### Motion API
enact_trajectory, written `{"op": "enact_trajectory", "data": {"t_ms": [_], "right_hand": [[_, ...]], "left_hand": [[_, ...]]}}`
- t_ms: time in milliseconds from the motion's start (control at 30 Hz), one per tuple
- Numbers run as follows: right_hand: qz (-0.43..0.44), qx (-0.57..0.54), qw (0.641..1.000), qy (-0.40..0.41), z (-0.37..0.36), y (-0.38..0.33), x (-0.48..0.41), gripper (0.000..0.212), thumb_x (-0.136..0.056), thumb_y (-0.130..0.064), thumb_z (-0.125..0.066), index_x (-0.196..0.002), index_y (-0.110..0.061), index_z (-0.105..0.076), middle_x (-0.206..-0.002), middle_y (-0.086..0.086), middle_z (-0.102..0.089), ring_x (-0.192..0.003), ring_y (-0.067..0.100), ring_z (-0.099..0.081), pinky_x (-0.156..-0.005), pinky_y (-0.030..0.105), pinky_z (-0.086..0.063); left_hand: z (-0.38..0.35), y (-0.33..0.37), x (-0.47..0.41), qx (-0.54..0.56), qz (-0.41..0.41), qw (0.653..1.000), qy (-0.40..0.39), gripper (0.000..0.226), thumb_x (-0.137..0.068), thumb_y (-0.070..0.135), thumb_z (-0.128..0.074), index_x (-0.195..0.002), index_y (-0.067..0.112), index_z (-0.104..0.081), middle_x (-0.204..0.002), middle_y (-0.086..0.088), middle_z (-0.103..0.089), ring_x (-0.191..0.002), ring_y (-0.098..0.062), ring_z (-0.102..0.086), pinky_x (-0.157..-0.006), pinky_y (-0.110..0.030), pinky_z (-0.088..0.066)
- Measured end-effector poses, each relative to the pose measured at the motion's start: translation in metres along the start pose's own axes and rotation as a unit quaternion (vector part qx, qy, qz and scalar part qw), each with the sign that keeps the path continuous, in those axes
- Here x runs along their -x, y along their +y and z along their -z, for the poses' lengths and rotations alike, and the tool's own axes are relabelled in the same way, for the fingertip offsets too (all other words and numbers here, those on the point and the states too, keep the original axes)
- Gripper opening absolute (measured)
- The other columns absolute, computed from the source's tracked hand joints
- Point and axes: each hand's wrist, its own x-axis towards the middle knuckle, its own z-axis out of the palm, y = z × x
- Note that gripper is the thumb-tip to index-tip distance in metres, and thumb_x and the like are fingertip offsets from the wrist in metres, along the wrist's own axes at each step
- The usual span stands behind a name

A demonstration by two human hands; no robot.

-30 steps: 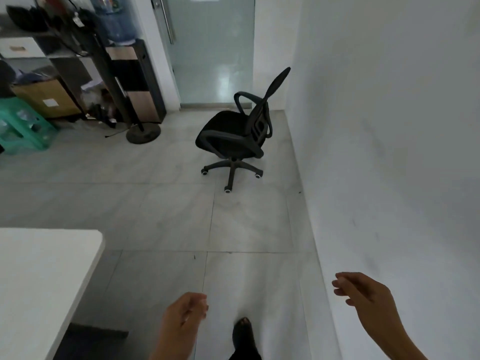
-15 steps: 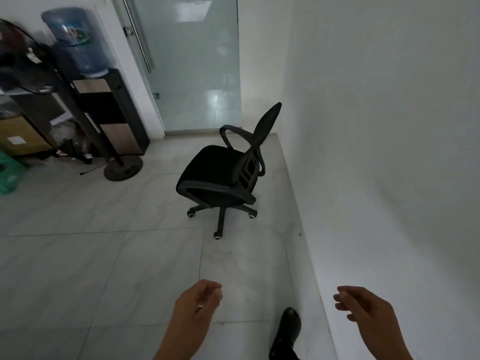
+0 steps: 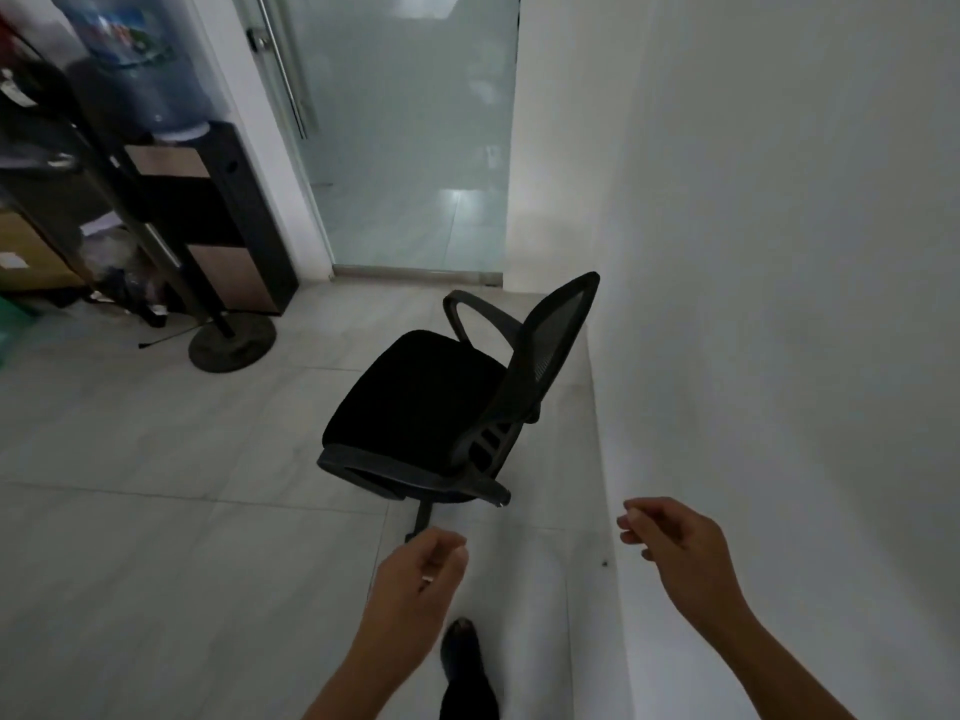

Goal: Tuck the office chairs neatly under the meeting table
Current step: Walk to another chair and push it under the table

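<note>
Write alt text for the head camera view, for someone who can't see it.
A black office chair stands on grey floor tiles beside a white wall, with the person's left hand and right hand held out just short of it, loosely curled and empty. Behind it are a frosted glass door and a water dispenser.

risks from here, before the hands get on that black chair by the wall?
1. The black mesh-back office chair stands close beside the white wall; swinging it round may scrape it.
2. One base leg points at the black shoe: a trip risk.
3. Left hand and right hand hold nothing; a one-sided grab could spin the chair toward the dark round stand base.
</note>
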Motion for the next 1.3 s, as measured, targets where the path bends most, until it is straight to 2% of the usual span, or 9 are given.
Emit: {"op": "enact_trajectory", "data": {"t_ms": [167, 333, 533, 667, 800, 933, 1067, 1200, 1300], "right_hand": [[-0.003, 0.020, 1.000, 0.019, -0.015, -0.013, -0.100, 0.012, -0.089, -0.010, -0.062, -0.090, -0.019, -0.070, -0.081, -0.001, -0.075, -0.070, 0.009, -0.071, -0.067, 0.026, -0.050], [0.020, 0.065, 0.997, 0.029, -0.022, -0.049, -0.181, 0.015, -0.090, -0.013, -0.061, -0.089, -0.026, -0.068, -0.083, -0.004, -0.074, -0.073, 0.006, -0.070, -0.067, 0.019, -0.051], [0.051, 0.191, 0.980, 0.034, -0.029, -0.055, -0.265, 0.011, -0.090, -0.020, -0.062, -0.098, -0.023, -0.069, -0.086, -0.008, -0.071, -0.080, 0.005, -0.066, -0.073, 0.023, -0.054], [0.114, 0.296, 0.948, 0.015, -0.040, -0.042, -0.334, 0.021, -0.089, -0.022, -0.061, -0.109, -0.018, -0.067, -0.104, -0.003, -0.069, -0.094, 0.010, -0.061, -0.078, 0.028, -0.049], [0.215, 0.381, 0.898, -0.042, -0.061, -0.024, -0.408, 0.028, -0.085, -0.031, -0.058, -0.105, -0.013, -0.068, -0.107, 0.008, -0.067, -0.103, 0.027, -0.059, -0.086, 0.039, -0.045], [0.282, 0.436, 0.846, -0.120, -0.080, -0.004, -0.456, 0.037, -0.084, -0.041, -0.045, -0.091, -0.016, -0.072, -0.098, 0.005, -0.072, -0.101, 0.026, -0.063, -0.105, 0.047, -0.033], [0.358, 0.429, 0.808, -0.187, -0.102, -0.003, -0.454, 0.040, -0.085, -0.040, -0.041, -0.078, -0.019, -0.074, -0.082, -0.002, -0.073, -0.080, 0.020, -0.065, -0.088, 0.037, -0.038], [0.395, 0.430, 0.783, -0.213, -0.135, -0.017, -0.464, 0.042, -0.087, -0.041, -0.038, -0.078, -0.019, -0.073, -0.081, -0.001, -0.072, -0.079, 0.020, -0.064, -0.085, 0.037, -0.038], [0.415, 0.446, 0.755, -0.243, -0.168, -0.035, -0.475, 0.045, -0.088, -0.043, -0.035, -0.077, -0.020, -0.071, -0.081, -0.002, -0.071, -0.079, 0.020, -0.063, -0.085, 0.039, -0.039]], "left_hand": [[-0.013, 0.028, -0.124, -0.036, -0.045, 0.998, -0.027, 0.007, -0.090, 0.023, -0.056, -0.094, 0.024, -0.062, -0.082, 0.008, -0.065, -0.078, -0.004, -0.062, -0.066, -0.012, -0.046], [-0.036, 0.060, -0.232, -0.055, -0.072, 0.994, -0.067, 0.011, -0.091, 0.027, -0.055, -0.100, 0.023, -0.058, -0.090, 0.004, -0.062, -0.083, -0.009, -0.060, -0.075, -0.020, -0.052], [-0.079, 0.051, -0.313, -0.225, -0.039, 0.957, -0.177, 0.076, -0.077, 0.059, -0.059, -0.138, 0.021, -0.032, -0.133, -0.002, -0.041, -0.116, -0.018, -0.045, -0.098, -0.037, -0.044], [-0.083, 0.028, -0.328, -0.237, 0.005, 0.948, -0.211, 0.088, -0.070, 0.065, -0.060, -0.142, 0.026, -0.027, -0.139, 0.001, -0.040, -0.122, -0.017, -0.043, -0.099, -0.039, -0.042], [-0.071, 0.018, -0.324, -0.236, 0.015, 0.953, -0.190, 0.082, -0.067, 0.065, -0.061, -0.138, 0.033, -0.035, -0.134, 0.010, -0.046, -0.117, -0.009, -0.047, -0.097, -0.032, -0.043], [-0.051, 0.009, -0.303, -0.201, 0.086, 0.963, -0.158, 0.075, -0.066, 0.060, -0.064, -0.134, 0.038, -0.041, -0.134, 0.018, -0.043, -0.120, -0.004, -0.043, -0.101, -0.025, -0.038], [-0.038, -0.005, -0.282, -0.136, 0.187, 0.968, -0.094, 0.075, -0.066, 0.062, -0.066, -0.132, 0.043, -0.038, -0.139, 0.018, -0.039, -0.123, -0.004, -0.039, -0.107, -0.028, -0.034], [-0.050, -0.013, -0.275, -0.197, 0.240, 0.950, 0.045, 0.079, -0.066, 0.087, -0.032, -0.130, 0.042, -0.041, -0.138, 0.014, -0.047, -0.129, -0.014, -0.040, -0.114, -0.039, -0.027], [-0.045, -0.006, -0.284, -0.196, 0.269, 0.933, 0.137, 0.075, -0.076, 0.077, -0.018, -0.123, 0.030, -0.053, -0.126, 0.008, -0.059, -0.120, -0.014, -0.050, -0.111, -0.034, -0.030]]}}
